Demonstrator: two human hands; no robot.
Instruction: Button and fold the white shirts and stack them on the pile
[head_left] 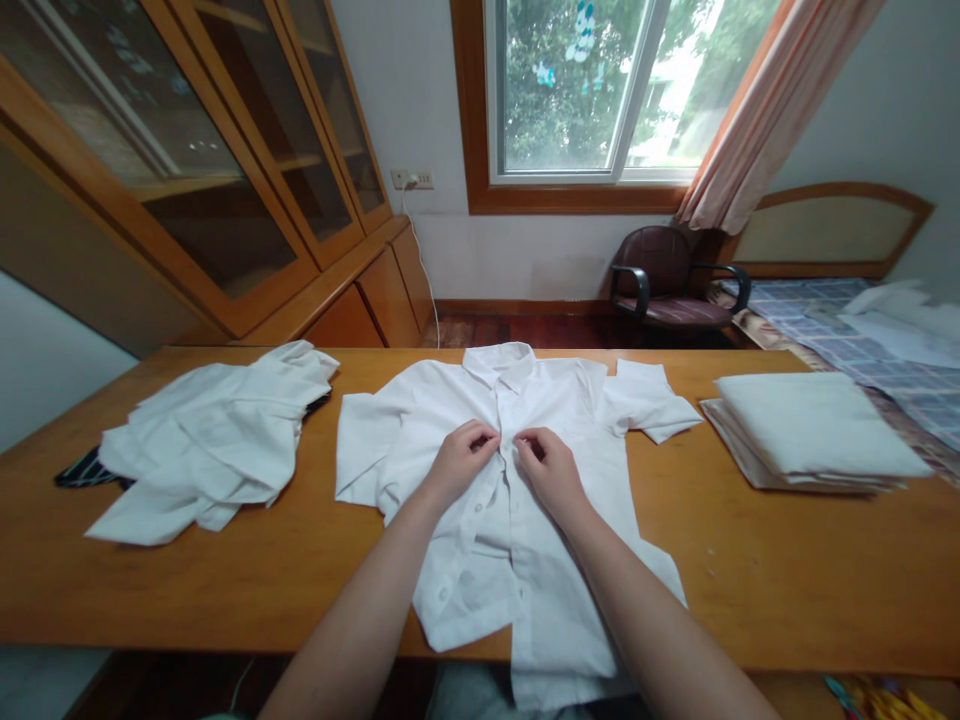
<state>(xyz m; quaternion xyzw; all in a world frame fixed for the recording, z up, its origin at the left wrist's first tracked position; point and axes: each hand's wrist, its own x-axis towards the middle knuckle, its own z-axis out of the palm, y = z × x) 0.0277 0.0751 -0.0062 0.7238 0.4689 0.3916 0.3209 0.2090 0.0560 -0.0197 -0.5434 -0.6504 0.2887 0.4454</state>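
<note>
A white short-sleeved shirt [600,470] lies face up on the wooden table, collar toward the far edge. Its lower front hangs apart, with buttons showing on the left flap, and the right flap's hem drops over the near edge. My left hand [466,458] is closed in a pinch on the shirt's front edge at chest height. Opposite it, across a small gap, my right hand [551,468] pinches the other side of the front opening. Fingertips hide whatever button or hole lies between them.
At left on the table [247,590] is a loose heap of white clothes [217,440] with dark checked cloth beneath. A stack of folded white cloth [817,425] sits at right. Beyond stand a glass-door cabinet [315,250], an office chair [664,270] and a bed [885,340].
</note>
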